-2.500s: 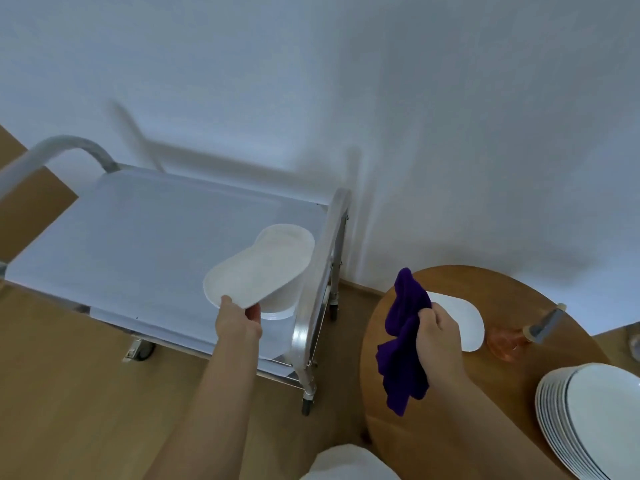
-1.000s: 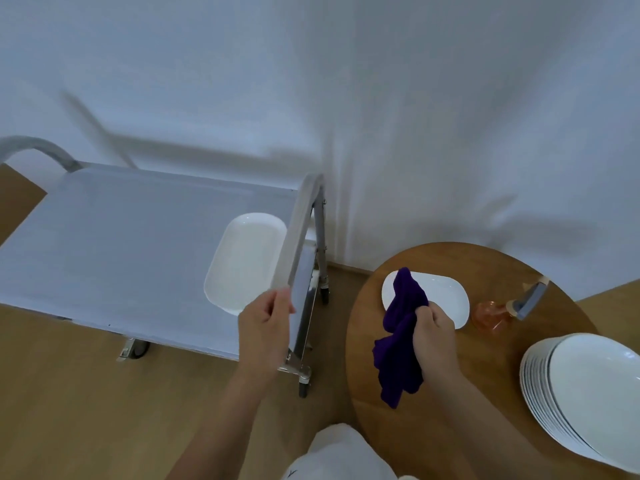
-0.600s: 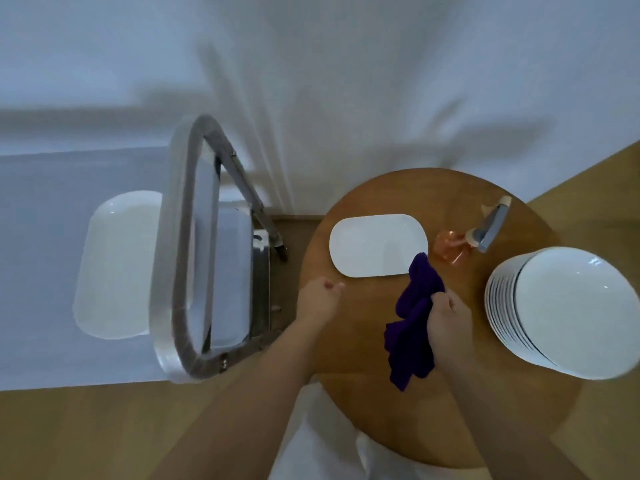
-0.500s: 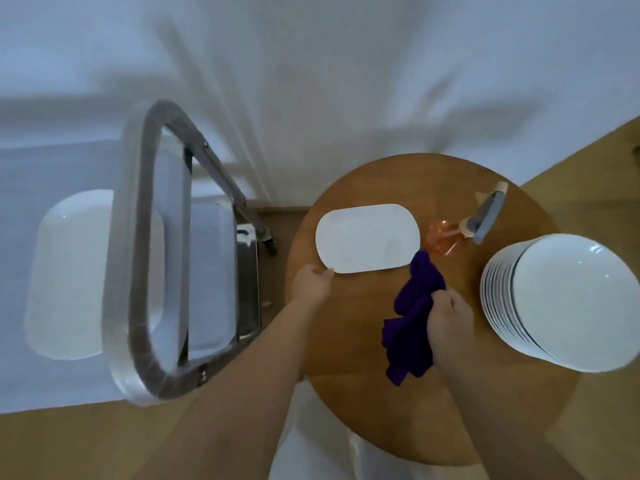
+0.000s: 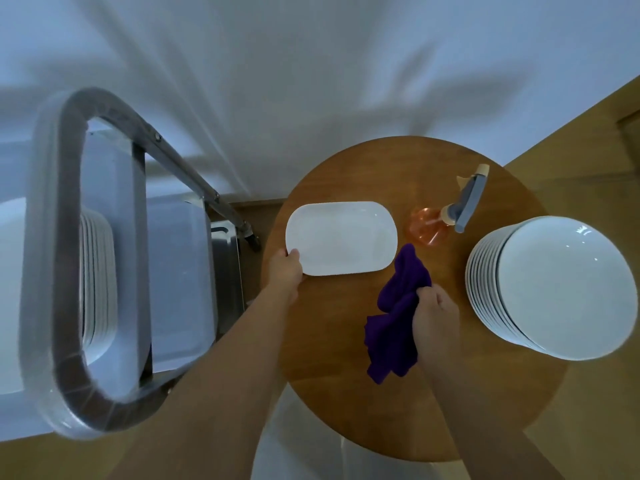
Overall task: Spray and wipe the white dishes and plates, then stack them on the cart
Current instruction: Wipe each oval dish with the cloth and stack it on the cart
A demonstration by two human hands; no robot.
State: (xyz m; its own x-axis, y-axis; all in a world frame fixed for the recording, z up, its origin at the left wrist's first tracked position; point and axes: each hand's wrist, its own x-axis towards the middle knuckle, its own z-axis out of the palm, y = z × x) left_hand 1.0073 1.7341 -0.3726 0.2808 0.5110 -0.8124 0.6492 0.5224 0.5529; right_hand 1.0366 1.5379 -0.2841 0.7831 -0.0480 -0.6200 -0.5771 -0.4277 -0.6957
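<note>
Now the left hand pinches the near-left rim of the oval dish, which lies flat on the desk just ahead of its fingers, while the right hand is clenched round the purple cloth. Glazed, stiff and breakable, the dish probably slips when sprayed, so a rim grip with the thumb on top suits it. Beyond the right hand stands the spray bottle; to its right, 1 stack of plates.

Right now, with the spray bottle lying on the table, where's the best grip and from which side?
Probably the neck just below the grey trigger head, coming from above. The spray bottle lies on its side on the table, head pointing away toward the wall, so the narrow neck is exposed on top. The right hand would first have to drop the cloth.
</note>
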